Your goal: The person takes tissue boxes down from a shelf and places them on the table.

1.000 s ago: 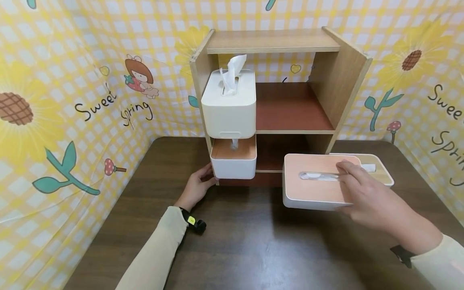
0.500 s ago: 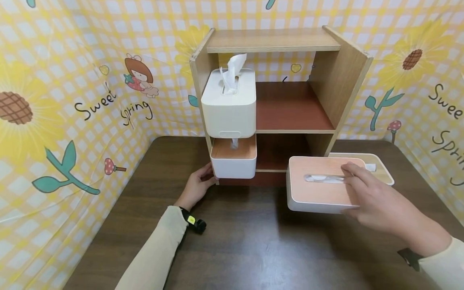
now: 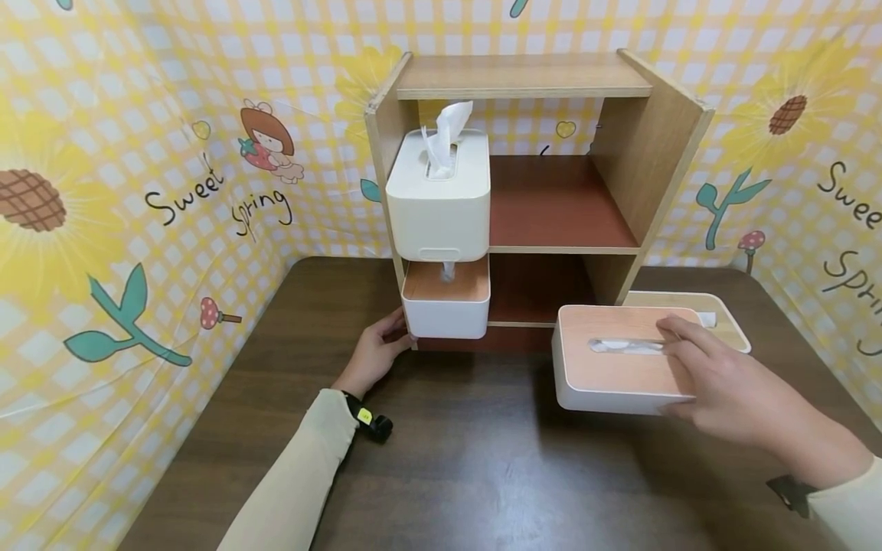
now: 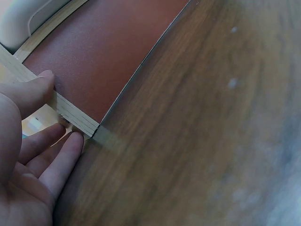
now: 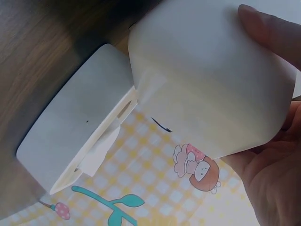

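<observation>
My right hand (image 3: 740,390) grips a white tissue box (image 3: 613,402) with a pink wood-look lid by its right end. The box is held in the air in front of the shelf's right side; the right wrist view shows my thumb along its white wall (image 5: 188,61). My left hand (image 3: 375,352) holds the lower front edge of the small wooden shelf's left side panel (image 4: 75,113), thumb on one face and fingers on the other. Above that hand, a white tissue box with a brown lid (image 3: 446,317) sits in the middle compartment, and a cream tissue box (image 3: 437,222) on the upper shelf.
Behind the held box, another tissue box with a light wood lid (image 3: 723,325) stands on the dark wooden table (image 3: 441,459). The shelf's right side panel (image 3: 661,168) rises nearby. A yellow checked cloth (image 3: 310,153) hangs around the back and sides.
My right hand has moved the pink-lidded tissue box a little to the right and toward me, away from the shelf. My left hand keeps its place on the shelf's side panel.
</observation>
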Available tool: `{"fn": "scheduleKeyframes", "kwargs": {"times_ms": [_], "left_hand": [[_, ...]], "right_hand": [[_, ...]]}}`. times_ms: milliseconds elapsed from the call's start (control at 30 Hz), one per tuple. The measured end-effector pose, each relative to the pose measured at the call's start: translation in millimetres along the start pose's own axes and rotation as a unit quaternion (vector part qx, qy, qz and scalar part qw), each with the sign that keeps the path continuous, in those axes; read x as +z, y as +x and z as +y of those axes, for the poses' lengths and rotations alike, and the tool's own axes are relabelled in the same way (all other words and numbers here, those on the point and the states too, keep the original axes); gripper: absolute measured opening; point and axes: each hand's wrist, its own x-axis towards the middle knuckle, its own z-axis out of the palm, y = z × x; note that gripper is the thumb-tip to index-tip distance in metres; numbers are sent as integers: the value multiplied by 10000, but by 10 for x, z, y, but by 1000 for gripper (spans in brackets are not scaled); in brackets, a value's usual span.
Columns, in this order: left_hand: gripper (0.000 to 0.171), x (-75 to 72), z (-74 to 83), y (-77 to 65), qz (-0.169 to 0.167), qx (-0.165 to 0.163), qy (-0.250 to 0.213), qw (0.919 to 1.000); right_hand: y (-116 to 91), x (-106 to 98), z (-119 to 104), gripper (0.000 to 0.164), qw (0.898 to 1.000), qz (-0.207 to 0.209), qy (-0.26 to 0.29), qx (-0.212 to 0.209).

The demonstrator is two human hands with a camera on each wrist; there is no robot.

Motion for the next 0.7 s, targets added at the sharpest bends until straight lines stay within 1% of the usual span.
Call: {"fn": "scheduleKeyframes", "kwargs": {"times_ms": [167, 433, 633, 700], "left_hand": [[57, 0, 2, 9, 21, -8, 21, 10000], [59, 2, -4, 5, -15, -27, -28, 10000], [59, -6, 17, 8, -67, -80, 14, 9999], [59, -8, 79, -12, -89, -88, 47, 9999]], "right_hand": [[-34, -7, 36, 66, 9999, -97, 2, 38], [-114, -8, 95, 60, 9994, -257, 61, 244], [-174, 26, 160, 59, 9998, -98, 86, 180], [-200, 38, 181, 59, 9998, -47, 82, 151]]}}
